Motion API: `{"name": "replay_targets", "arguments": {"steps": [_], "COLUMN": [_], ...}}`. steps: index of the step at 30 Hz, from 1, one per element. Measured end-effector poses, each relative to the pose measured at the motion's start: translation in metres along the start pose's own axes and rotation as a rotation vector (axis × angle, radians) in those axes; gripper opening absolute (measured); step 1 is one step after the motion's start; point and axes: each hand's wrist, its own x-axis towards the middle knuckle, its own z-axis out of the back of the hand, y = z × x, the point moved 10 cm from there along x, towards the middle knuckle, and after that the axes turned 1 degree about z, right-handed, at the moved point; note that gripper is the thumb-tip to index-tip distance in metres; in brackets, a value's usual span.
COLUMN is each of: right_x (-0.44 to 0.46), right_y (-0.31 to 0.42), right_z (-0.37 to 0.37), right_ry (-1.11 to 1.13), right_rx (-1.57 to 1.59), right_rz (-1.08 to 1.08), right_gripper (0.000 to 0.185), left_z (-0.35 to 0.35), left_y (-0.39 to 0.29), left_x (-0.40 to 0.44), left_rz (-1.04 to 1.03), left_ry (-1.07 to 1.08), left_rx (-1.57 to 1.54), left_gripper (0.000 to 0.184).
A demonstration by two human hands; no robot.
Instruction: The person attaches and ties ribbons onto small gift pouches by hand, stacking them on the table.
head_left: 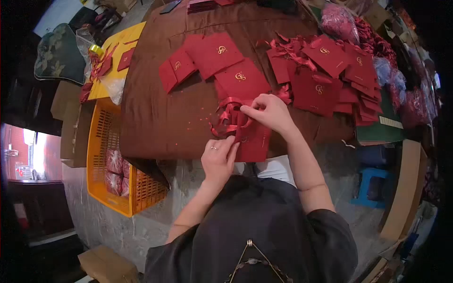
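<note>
A red paper gift bag point(257, 144) with small gold print lies at the near edge of the brown-covered table, in front of my body. Loops of red satin ribbon point(227, 117) bunch up along its left side. My left hand point(219, 158), a ring on one finger, pinches the bag's left edge near its lower part. Thumb and forefinger of my right hand point(269, 113) are closed on the ribbon at the bag's upper left. The exact grip of the fingertips is partly hidden by the ribbon.
Flat red bags point(240, 78) lie beyond my hands. A pile of ribboned red bags point(318, 89) fills the table's right side. Red specks dot the brown cloth point(155, 118). A yellow crate point(111, 200) holding clear packets stands at left, a blue stool point(373, 188) at right.
</note>
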Motion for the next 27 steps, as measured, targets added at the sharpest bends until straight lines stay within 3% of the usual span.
{"name": "replay_targets", "arguments": {"steps": [2,4,5,8,10,12,13,15,17,20,21,27], "right_x": [0.009,0.009,0.008,0.003,-0.002,-0.001,-0.006,0.005,0.011,0.008,0.005,0.004], "right_y": [-0.01,-0.02,-0.022,-0.035,-0.024,-0.024,-0.029,-0.036,-0.043,-0.043,-0.045,-0.051], "right_z": [-0.006,-0.031,-0.033,-0.044,-0.042,-0.039,-0.037,-0.038,-0.029,-0.025,-0.029,-0.017], "right_ry": [0.026,0.309,0.308,0.351,0.381,0.31,0.177,0.116,0.01,-0.047,-0.13,-0.147], "right_rx": [0.109,0.527,0.528,1.072,1.111,1.376,1.389,1.387,1.376,1.548,1.679,1.606], "right_rz": [0.063,-0.051,-0.054,-0.255,-0.227,-0.186,-0.344,-0.247,-0.15,-0.174,-0.303,-0.183], "right_gripper": [0.038,0.033,0.033,0.021,0.02,0.022,0.024,0.026,0.029,0.027,0.027,0.034], "left_z": [0.0,0.006,0.007,0.006,0.001,-0.007,-0.012,-0.019,-0.047,-0.061,-0.066,-0.07], "left_y": [0.003,0.0,-0.002,0.003,0.009,0.015,0.026,0.039,0.077,0.088,0.089,0.075], "left_x": [-0.005,-0.003,-0.003,-0.004,-0.006,-0.008,-0.012,-0.017,-0.037,-0.043,-0.046,-0.049], "left_rz": [-0.039,-0.046,-0.056,-0.041,0.014,0.072,0.161,0.251,0.698,0.749,0.798,0.877], "left_ry": [0.025,0.033,0.042,0.05,0.103,0.158,0.161,0.166,0.318,0.443,0.478,0.525], "left_rx": [0.006,0.018,0.024,0.001,-0.009,-0.019,-0.102,-0.183,-0.481,-0.588,-0.668,-0.98], "left_gripper": [0.024,0.024,0.024,0.023,0.024,0.025,0.028,0.031,0.037,0.036,0.036,0.033]}}
